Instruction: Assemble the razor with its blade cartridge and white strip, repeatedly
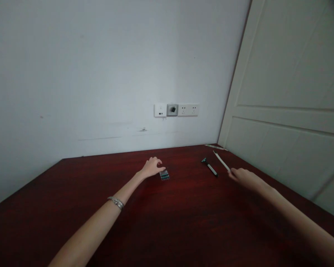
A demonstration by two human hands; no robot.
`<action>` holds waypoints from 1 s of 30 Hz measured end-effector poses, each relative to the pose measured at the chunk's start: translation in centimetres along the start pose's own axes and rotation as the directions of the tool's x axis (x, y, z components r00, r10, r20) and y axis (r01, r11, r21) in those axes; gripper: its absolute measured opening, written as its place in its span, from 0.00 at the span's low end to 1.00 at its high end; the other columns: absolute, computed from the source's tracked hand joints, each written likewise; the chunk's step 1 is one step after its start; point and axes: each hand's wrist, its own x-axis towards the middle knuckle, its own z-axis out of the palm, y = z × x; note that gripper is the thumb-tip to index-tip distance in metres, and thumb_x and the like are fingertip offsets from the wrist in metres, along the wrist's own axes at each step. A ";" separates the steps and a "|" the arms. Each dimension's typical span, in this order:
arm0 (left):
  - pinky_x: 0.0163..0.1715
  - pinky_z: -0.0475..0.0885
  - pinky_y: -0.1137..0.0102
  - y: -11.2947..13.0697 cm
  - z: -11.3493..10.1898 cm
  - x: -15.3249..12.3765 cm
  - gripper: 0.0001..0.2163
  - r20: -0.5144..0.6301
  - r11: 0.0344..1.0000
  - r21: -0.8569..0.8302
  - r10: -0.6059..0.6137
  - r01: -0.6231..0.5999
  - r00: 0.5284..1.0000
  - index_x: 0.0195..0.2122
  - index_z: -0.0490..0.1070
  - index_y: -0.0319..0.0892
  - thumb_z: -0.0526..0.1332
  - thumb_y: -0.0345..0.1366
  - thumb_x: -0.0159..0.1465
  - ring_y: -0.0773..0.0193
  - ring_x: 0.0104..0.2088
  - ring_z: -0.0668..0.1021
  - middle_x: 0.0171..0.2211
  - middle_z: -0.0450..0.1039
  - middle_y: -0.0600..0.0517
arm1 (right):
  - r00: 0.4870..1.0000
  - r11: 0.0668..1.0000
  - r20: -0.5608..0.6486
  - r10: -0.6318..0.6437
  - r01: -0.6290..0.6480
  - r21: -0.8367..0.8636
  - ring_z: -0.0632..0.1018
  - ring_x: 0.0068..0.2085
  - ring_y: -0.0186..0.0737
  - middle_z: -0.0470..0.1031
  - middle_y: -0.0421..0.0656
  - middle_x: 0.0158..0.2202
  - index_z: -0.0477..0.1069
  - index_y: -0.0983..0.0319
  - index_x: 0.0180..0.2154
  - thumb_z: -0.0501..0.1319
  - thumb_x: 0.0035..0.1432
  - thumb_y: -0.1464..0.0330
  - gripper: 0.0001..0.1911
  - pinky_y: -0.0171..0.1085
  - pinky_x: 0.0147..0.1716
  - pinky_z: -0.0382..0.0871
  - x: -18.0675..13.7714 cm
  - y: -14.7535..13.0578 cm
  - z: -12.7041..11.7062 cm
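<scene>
My left hand (pixel 152 167) hovers at a small clear case (pixel 164 175) with dark strips inside, which look like razor cartridges. Its fingers are curved, with thumb and forefinger apart; the thumb tip is by the case's far edge, and I cannot tell whether it touches. In my right hand (pixel 241 175) is one end of a thin white strip (pixel 222 161), pointing away toward the back of the table. Between the hands, a razor (pixel 211 169) with a pale grip and dark head lies on the table, nearer to my right hand.
The dark red table (pixel 161 226) meets a white wall (pixel 114 74) at the back and a white panelled door (pixel 289 89) on the right. Another flat pale strip (pixel 215 147) lies in the back right corner. Sockets (pixel 188 110) sit low on the wall.
</scene>
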 end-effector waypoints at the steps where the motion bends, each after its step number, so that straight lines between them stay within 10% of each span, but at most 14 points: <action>1: 0.39 0.65 0.65 -0.4 0.3 -0.1 0.20 0.025 1.000 0.006 0.002 -0.002 1.000 0.39 0.73 0.40 0.58 0.51 0.55 0.55 0.42 0.71 0.40 0.71 0.45 | 1.000 1.000 0.018 -0.004 0.004 -0.004 0.77 0.36 0.50 0.75 0.52 0.33 0.69 0.64 0.34 0.43 0.63 0.62 0.19 0.41 0.32 0.64 0.0 0.7 0.4; 30: 0.47 0.61 0.55 -0.3 -0.2 -1.8 0.34 0.339 0.994 0.053 0.072 -0.095 0.938 0.49 0.66 0.44 0.58 0.61 0.47 0.49 0.47 0.67 0.46 0.63 0.43 | 0.992 0.997 0.121 -0.040 0.031 0.070 0.77 0.38 0.52 0.75 0.53 0.35 0.72 0.62 0.34 0.40 0.60 0.53 0.28 0.44 0.34 0.66 2.7 2.9 2.7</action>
